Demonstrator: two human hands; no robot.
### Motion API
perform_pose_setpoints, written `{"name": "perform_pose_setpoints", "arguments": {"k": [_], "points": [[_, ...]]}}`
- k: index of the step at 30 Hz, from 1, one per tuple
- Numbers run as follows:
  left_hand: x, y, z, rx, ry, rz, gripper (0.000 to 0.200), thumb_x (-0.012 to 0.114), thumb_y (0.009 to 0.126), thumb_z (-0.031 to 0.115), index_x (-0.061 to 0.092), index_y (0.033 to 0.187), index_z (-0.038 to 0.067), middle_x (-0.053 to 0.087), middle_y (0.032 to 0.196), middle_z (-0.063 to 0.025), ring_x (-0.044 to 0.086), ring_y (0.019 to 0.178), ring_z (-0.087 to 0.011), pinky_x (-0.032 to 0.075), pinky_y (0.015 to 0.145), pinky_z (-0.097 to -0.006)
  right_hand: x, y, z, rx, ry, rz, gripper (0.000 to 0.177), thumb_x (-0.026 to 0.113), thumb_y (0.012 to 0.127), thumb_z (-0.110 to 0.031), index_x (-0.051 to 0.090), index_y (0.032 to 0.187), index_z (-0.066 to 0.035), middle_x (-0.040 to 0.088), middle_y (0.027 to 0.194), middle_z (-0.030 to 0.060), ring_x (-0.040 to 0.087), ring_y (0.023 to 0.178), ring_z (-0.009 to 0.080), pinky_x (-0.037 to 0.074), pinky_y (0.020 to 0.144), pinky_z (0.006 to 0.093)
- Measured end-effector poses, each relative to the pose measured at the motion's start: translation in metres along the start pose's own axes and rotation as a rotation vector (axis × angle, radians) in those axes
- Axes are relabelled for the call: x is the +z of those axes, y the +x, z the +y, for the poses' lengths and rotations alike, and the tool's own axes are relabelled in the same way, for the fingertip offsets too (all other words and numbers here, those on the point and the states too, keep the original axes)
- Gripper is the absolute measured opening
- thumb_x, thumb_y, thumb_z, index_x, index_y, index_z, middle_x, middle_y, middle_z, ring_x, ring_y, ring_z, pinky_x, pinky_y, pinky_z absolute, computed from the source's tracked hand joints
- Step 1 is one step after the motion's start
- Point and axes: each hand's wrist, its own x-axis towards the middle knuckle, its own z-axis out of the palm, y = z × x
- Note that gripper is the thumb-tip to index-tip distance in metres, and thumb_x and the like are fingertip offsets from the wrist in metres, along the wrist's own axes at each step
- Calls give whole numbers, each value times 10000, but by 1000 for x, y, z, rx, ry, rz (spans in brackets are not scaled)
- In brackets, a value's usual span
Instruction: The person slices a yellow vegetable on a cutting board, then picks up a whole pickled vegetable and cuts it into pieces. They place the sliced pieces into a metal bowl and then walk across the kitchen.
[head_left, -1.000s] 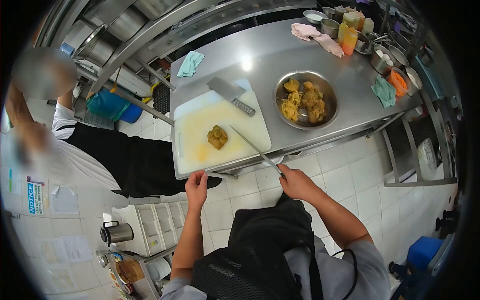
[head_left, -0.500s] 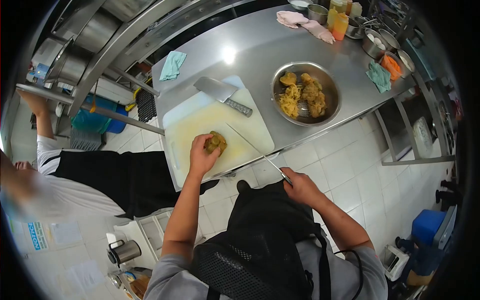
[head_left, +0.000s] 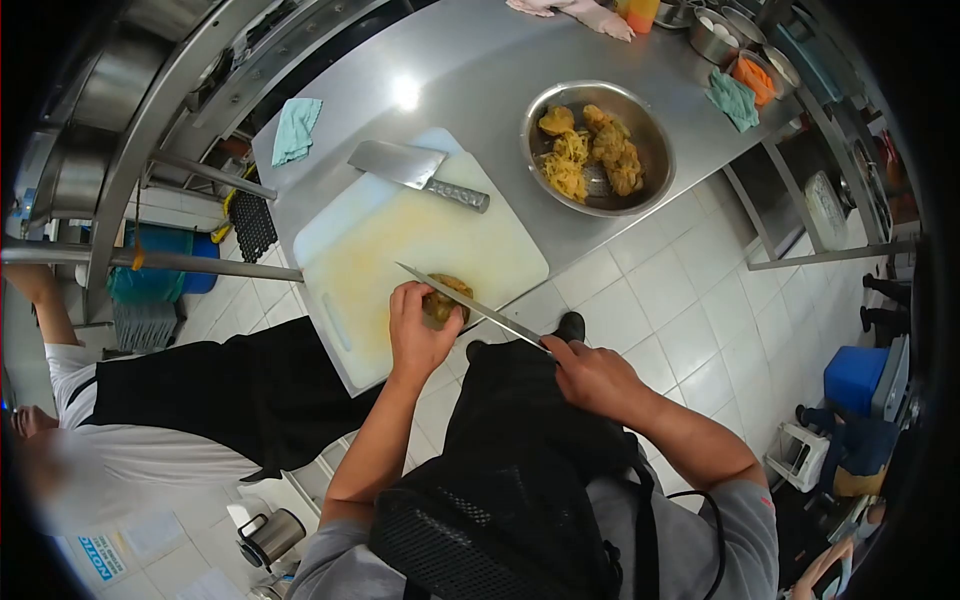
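Note:
My left hand (head_left: 420, 335) grips a yellow-brown, pickled-looking vegetable lump (head_left: 455, 286) near the front edge of the white cutting board (head_left: 370, 260), its fingers curled round the near side. In my right hand (head_left: 600, 378) is a long, thin-bladed knife (head_left: 505, 322), held by the handle. Its blade lies across the top of the lump, close to my left fingertips, with the tip pointing up and left. Farther back on the board rests a cleaver (head_left: 400, 163), its dark patterned handle turned to the right.
Right of the board, a steel bowl (head_left: 655, 185) holds similar lumps (head_left: 612, 150) and yellow shreds (head_left: 563, 175). Green cloths (head_left: 297, 130) lie on the steel table (head_left: 470, 90). Metal pots (head_left: 712, 40) stand at the back right. Another person in a black apron (head_left: 220, 395) is at left.
My left hand has brought the lump toward the board's front edge. The knife has moved left and now lies over the lump. The whole view has shifted somewhat.

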Motion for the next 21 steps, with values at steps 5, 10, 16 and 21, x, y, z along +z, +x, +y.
{"name": "perform_pose_setpoints", "arguments": {"k": [5, 10, 16, 21], "points": [[4, -3, -4, 27, -64, 70, 446, 807, 721, 38, 579, 1102, 2, 590, 1114, -161, 613, 1002, -323, 529, 871, -389, -22, -9, -15, 71, -157, -153, 420, 586, 895, -103, 494, 1290, 4, 652, 811, 205, 682, 616, 361, 546, 515, 463], [3, -1, -7, 30, -67, 50, 464, 820, 723, 57, 580, 1117, 3, 596, 1138, -167, 617, 1032, -332, 533, 882, -396, -20, -4, -19, 97, -189, -240, 298, 544, 911, -78, 458, 1185, 3, 648, 787, 210, 690, 638, 379, 549, 532, 483], [1, -2, -9, 23, -52, 26, 473, 834, 730, 83, 587, 1125, 0, 601, 1143, -174, 619, 1052, -343, 535, 900, -405, -6, 35, -27, 99, -106, -239, 228, 511, 920, -58, 440, 1127, 5, 666, 770, 234, 695, 696, 430, 555, 597, 528], [0, -1, -8, 26, -41, 23, 476, 839, 735, 98, 605, 1139, 4, 608, 1152, -173, 621, 1060, -339, 538, 902, -403, -15, 19, -25, 167, -112, -294, 222, 503, 916, -50, 443, 1123, 4, 661, 756, 243, 700, 728, 437, 556, 613, 537]]}}
